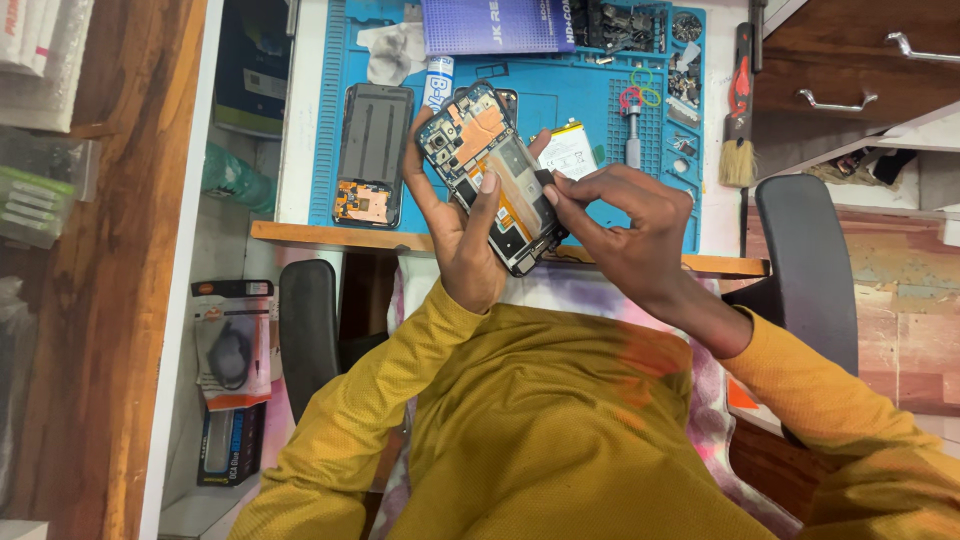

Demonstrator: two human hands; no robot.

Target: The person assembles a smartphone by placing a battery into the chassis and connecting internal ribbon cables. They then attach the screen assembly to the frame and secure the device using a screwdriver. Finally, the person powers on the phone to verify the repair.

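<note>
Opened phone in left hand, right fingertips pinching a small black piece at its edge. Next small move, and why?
Probably lift the small black piece gently away from the opened phone. The right hand already pinches it at the phone's right edge, and the left hand cradles the phone from behind, thumb on its face, steadying it above the blue mat.

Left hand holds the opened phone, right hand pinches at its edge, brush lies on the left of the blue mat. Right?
Not quite. The head view shows the brush on the right of the blue mat. The rest holds: left hand holds the opened phone, right hand pinches at its edge.
</note>
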